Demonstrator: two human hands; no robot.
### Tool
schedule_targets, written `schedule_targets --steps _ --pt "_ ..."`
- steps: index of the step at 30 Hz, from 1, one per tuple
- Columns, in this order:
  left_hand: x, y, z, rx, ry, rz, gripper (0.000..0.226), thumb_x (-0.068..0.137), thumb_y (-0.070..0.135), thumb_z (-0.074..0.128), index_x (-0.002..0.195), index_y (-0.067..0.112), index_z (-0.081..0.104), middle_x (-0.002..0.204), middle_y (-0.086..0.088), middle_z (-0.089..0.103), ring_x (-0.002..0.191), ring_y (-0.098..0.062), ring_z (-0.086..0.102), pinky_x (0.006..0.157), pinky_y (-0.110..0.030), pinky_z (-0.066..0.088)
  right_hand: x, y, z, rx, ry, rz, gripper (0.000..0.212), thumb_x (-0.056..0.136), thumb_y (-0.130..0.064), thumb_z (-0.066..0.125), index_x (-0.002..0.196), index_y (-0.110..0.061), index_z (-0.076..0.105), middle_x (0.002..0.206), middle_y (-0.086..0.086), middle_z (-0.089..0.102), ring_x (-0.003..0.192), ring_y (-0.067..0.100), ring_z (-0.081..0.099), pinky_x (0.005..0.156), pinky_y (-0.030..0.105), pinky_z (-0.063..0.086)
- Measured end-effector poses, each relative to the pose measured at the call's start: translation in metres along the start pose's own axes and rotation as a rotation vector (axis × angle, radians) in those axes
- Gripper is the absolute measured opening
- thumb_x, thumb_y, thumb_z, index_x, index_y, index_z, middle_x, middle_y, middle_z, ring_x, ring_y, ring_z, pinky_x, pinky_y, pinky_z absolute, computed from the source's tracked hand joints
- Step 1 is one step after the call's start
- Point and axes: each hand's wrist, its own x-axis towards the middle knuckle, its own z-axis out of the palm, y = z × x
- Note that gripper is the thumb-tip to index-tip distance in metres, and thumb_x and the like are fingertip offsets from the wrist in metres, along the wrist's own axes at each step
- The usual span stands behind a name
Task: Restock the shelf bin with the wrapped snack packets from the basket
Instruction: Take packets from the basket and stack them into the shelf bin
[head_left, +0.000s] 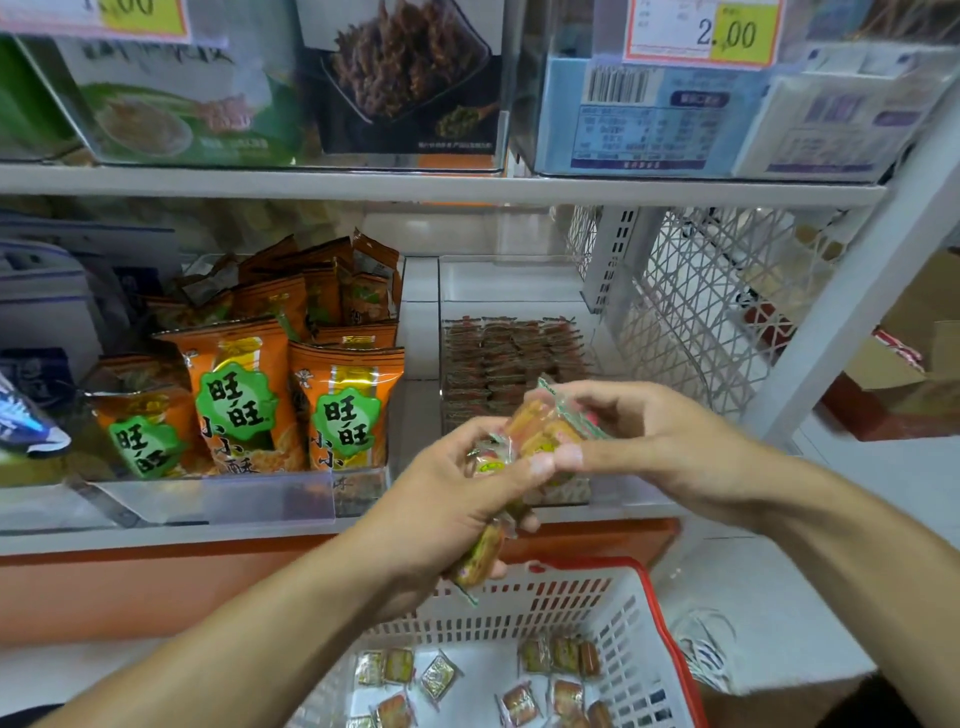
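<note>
Clear-wrapped snack packets (540, 431) clamped in both hands' grip, left hand (457, 499) and right hand (644, 441), before half-stocked shelf bin (519, 291); more packets wait in basket (623, 613).

The white slatted plastic basket (613, 618) is cut off at the bottom edge; the blurred hands hide most of their clear-wrapped snack packets (540, 431).

Small clear-wrapped snack packets (540, 436), orange-brown with green labels, sit bunched between both hands before the shelf bin (511, 291), whose rows lie flat. More lie scattered in the white, red-rimmed basket (623, 613) below.
</note>
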Motion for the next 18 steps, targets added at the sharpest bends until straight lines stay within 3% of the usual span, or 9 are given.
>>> schedule_targets --steps 5,8,11,13,15,18 --pt "0.012 -0.001 0.005 -0.057 0.018 -0.049 0.052 0.063 0.046 0.088 0.112 0.041 0.069 0.077 -0.003 0.074 0.064 -0.011 0.066 0.046 -0.024 0.047 0.005 0.000 -0.021 -0.152 -0.035 0.030 0.049 0.072 -0.017 0.085 0.119 -0.017 0.070 0.116 0.009 0.074 0.111 0.027 0.069 0.091 0.028 0.055" --pt "0.026 0.002 0.014 -0.147 0.127 -0.042 0.057 0.062 0.049 0.086 0.115 0.035 0.069 0.092 0.004 0.079 0.066 -0.010 0.071 0.047 -0.024 0.049 0.015 -0.009 -0.040 -0.209 0.144 0.022 0.055 0.071 -0.029 0.087 0.122 -0.022 0.067 0.113 0.001 0.076 0.109 0.017 0.070 0.095 0.031 0.054" --pt "0.038 0.006 0.019 -0.179 0.156 -0.007 0.050 0.071 0.051 0.083 0.115 0.030 0.070 0.097 0.009 0.079 0.067 -0.008 0.072 0.048 -0.024 0.050 0.044 -0.008 -0.061 -0.882 0.388 0.050 0.046 0.072 -0.054 0.080 0.109 -0.031 0.066 0.104 -0.011 0.069 0.090 0.003 0.065 0.084 0.024 0.053" --pt "0.044 0.007 0.020 -0.188 0.178 0.018 0.044 0.076 0.049 0.082 0.114 0.028 0.070 0.096 0.008 0.079 0.066 -0.008 0.072 0.049 -0.025 0.051 0.072 0.000 -0.068 -1.326 0.392 0.173 0.042 0.083 -0.040 0.075 0.119 -0.022 0.061 0.113 -0.001 0.055 0.095 0.016 0.059 0.083 0.028 0.050" --pt "0.050 0.007 0.019 -0.193 0.203 0.041 0.043 0.077 0.047 0.083 0.113 0.028 0.070 0.096 0.007 0.079 0.066 -0.010 0.072 0.050 -0.025 0.052 0.099 0.014 -0.078 -1.590 0.331 0.278 0.041 0.089 -0.018 0.066 0.127 -0.009 0.056 0.122 0.011 0.049 0.109 0.029 0.054 0.086 0.038 0.049" --pt "0.058 0.005 0.015 -0.178 0.228 0.055 0.042 0.077 0.049 0.083 0.111 0.030 0.070 0.097 0.007 0.079 0.068 -0.011 0.074 0.051 -0.025 0.053 0.132 0.030 -0.098 -1.881 0.236 0.293 0.035 0.089 -0.017 0.058 0.121 -0.005 0.062 0.124 0.018 0.056 0.116 0.035 0.050 0.096 0.044 0.044"
